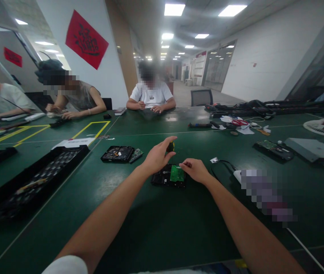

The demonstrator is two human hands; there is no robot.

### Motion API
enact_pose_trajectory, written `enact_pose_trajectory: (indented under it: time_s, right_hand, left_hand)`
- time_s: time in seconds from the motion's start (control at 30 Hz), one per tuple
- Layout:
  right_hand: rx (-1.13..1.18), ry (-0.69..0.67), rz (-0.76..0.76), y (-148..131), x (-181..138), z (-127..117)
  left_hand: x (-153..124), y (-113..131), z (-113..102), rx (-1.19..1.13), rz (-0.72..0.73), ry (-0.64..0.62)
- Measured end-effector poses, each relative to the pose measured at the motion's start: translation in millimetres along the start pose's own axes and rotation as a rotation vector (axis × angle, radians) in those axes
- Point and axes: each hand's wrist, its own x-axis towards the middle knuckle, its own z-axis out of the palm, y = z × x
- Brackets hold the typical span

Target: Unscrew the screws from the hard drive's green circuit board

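Note:
A black hard drive [164, 178] with a green circuit board [177, 173] on top lies on the green table [156, 228] in front of me. My left hand [157, 156] hovers just above its far edge, fingers closed on the dark handle of a small screwdriver [171, 146]. My right hand [195, 170] rests at the drive's right edge, fingers pinched together beside the green board; what they pinch is too small to make out.
A second opened drive [118, 153] with a loose board lies further left. A black tray [33, 179] of parts stands at left. A black cable [221, 167] curls at right. Other people sit across the table; drives, tools and a grey case [310, 149] lie at right.

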Motion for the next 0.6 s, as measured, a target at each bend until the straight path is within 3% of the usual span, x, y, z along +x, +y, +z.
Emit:
enact_pose_trajectory:
  time_s: [0.27, 0.5, 0.6]
  right_hand:
    - [-0.002, -0.001, 0.015, 1.0, 0.8, 1.2]
    - [-0.004, -0.001, 0.012, 1.0, 0.6, 1.0]
    - [0.004, -0.005, 0.011, 0.6, 0.3, 0.7]
  left_hand:
    - [-0.6, 0.4, 0.2, -0.112, -0.009, -0.046]
    - [1.0, -1.8, 2.0, 0.011, 0.0, 0.0]
    - [0.2, -0.6, 2.4, -0.039, 0.016, -0.016]
